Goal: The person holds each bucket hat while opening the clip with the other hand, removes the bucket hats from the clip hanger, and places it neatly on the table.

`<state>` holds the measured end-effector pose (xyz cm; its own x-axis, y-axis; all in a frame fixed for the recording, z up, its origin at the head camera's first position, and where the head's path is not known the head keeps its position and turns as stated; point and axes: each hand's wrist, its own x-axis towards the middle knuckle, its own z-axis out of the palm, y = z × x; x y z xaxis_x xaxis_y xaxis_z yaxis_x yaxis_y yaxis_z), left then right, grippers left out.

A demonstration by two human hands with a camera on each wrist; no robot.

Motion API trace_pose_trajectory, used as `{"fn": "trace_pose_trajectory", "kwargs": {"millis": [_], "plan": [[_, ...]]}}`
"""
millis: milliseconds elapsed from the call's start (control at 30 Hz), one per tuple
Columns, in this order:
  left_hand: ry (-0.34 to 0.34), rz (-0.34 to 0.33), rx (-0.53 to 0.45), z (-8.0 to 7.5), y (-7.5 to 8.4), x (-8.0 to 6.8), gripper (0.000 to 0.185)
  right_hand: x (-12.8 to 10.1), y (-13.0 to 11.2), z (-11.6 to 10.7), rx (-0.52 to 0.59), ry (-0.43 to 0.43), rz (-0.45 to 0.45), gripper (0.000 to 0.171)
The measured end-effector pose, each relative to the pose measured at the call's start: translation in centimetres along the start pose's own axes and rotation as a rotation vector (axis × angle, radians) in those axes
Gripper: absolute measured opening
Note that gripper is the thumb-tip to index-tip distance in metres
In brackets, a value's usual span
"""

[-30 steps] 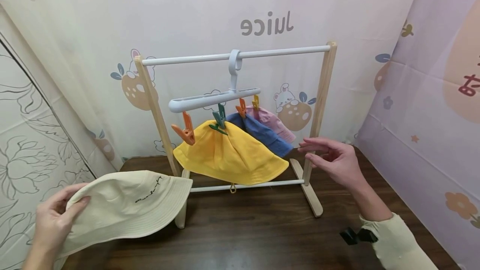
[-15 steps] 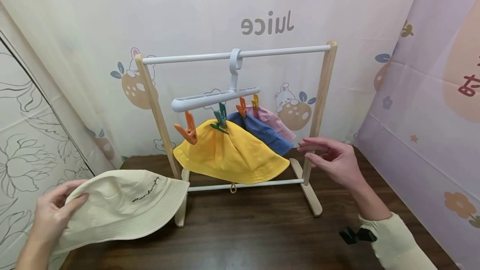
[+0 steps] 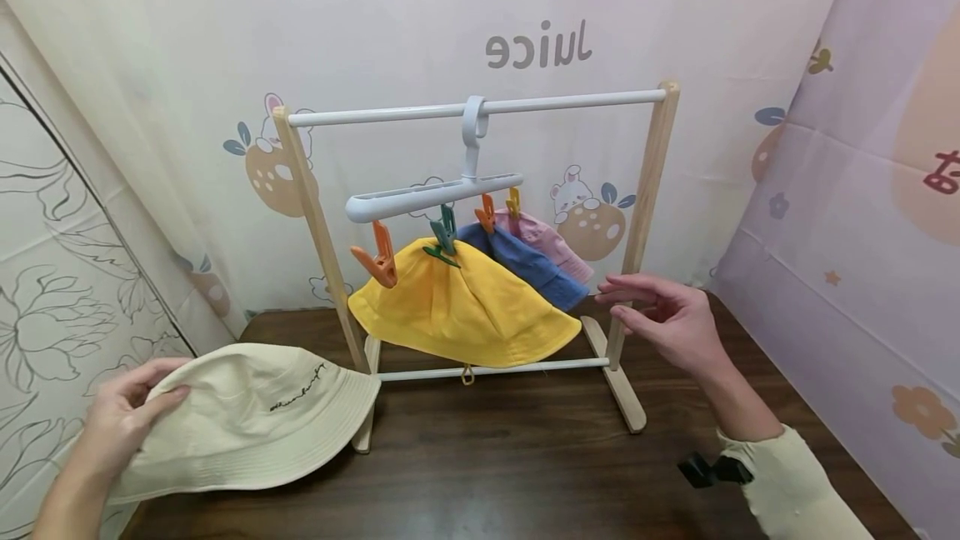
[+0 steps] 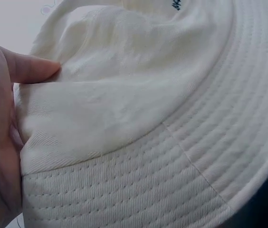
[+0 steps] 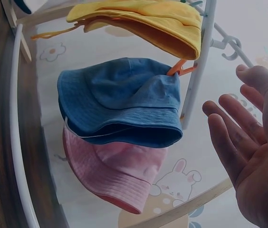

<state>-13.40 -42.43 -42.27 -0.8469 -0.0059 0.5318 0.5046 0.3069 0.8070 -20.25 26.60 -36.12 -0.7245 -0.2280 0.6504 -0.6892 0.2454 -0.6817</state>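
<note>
Cream cloth is pinched between the thumb and fingers of my left hand [image 3: 123, 419]: the cream hat [image 3: 247, 423] reaches from that grip towards the rack [image 3: 649, 190], over the worktop [image 3: 510, 473]. The fingers of my right hand [image 3: 670, 323] are loosely parted, holding nothing, near the blue hat [image 3: 525, 269]. Leftward of them, the pink hat [image 3: 551, 238], blue hat and yellow hat [image 3: 465, 307] hang clipped under the hanger [image 3: 405, 203], so I judge three done. The cream hat is left unclipped, and the orange clip [image 3: 381, 261] nearest my left fingers seems to grip nothing. Against half a second ago, my left fingers have come slightly nearer the rack and the cream brim dips a little lower; my right fingers and the hung hats look almost unmoved
</note>
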Motion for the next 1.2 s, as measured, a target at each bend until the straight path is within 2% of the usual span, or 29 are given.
{"fn": "trace_pose_trajectory", "kwargs": {"millis": [133,433,867,1033,1200], "plan": [[-0.042,-0.007,0.023,-0.01,-0.12,0.15,0.063,0.03,0.2,-0.13,-0.007,-0.019,-0.009,0.044],[-0.056,-0.062,0.123,-0.52,-0.25,0.72,0.06,-0.05,0.25,-0.16,0.0,-0.014,-0.011,0.043],[-0.07,-0.032,-0.02,-0.67,-0.23,0.76,0.065,-0.17,0.22,0.07,0.001,0.007,0.006,0.045],[-0.076,-0.043,-0.047,-0.72,-0.1,0.74,0.065,-0.17,0.22,0.09,-0.002,0.008,0.004,0.045],[-0.117,-0.075,-0.074,-0.97,-0.36,0.57,0.065,-0.14,0.29,0.11,-0.005,0.01,0.001,0.046]]}}
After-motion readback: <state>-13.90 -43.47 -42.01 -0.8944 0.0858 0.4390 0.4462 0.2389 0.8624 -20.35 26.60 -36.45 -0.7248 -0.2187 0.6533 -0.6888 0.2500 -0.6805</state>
